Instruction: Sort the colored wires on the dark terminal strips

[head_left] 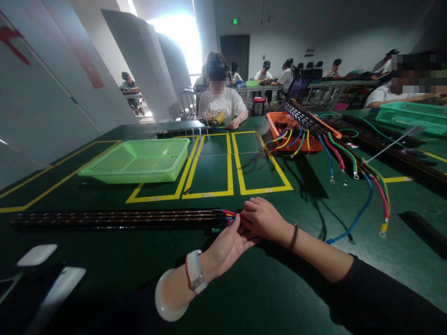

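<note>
A long black strip [115, 218] with copper-coloured lines along it lies across the green table in front of me. Red, yellow and blue wires [228, 213] come out of its right end. My left hand [225, 246] is at these wires, its thumb pressing on them from the near side and its other fingers stretched beneath. Curled over the same spot from the right, my right hand [265, 219] has its fingers closed on the wires. The wire ends are hidden between my hands.
A light green basket [139, 174] stands beyond the strip. At right, an orange basket [296, 145] sits by bundled black strips [307, 118] with dangling lugged cables [370, 195]. A white case [37, 255] lies near left. A co-worker [221, 100] sits opposite.
</note>
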`<state>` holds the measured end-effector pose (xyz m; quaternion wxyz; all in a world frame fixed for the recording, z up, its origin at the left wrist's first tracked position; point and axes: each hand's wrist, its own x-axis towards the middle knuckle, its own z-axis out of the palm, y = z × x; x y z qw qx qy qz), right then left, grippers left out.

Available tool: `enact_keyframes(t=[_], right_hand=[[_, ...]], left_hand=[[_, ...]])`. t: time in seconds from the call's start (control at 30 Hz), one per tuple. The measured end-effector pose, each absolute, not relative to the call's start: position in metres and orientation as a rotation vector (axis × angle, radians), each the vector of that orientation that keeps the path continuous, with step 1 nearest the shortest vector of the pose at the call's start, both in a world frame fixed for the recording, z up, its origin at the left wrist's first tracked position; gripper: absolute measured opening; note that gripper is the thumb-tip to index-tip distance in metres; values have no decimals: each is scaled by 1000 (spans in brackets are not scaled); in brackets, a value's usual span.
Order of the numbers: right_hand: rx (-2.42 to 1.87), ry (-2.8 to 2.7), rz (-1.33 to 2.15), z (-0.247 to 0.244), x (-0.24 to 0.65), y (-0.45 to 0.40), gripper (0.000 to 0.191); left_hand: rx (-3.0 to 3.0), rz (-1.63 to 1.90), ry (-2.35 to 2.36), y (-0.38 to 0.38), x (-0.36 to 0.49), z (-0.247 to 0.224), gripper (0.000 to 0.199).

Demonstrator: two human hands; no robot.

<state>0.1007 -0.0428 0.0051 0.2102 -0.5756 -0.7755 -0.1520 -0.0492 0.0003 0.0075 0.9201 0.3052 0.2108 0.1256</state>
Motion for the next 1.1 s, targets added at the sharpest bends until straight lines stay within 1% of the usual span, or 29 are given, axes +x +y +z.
enact_keyframes(t=[0.17,0.37,0.5,0.7,0.8,1.0,1.1], right_hand=[[-1520,-2256,-735,1,96,-47,23],[-1475,-2355,-782,5,91,-51,22],[-1523,-2426,-747,8,89,-53,18],[-1631,-2484,-645,17,84,-55,16],[-1685,-2502,-574,26,86,-55,14],[-1870,-2290,-292,49,107,-56,24],[-1945,-2277,-160,53,114,-58,29]], left_hand=[[623,303,497,-2,-49,11,21],[617,305,631,-5,-47,23,19],[600,312,657,-4,-47,23,19],[612,302,678,-3,-48,21,23],[595,309,654,-3,-48,19,20],[584,307,488,-1,-48,9,24],[593,290,452,0,-49,7,31]])
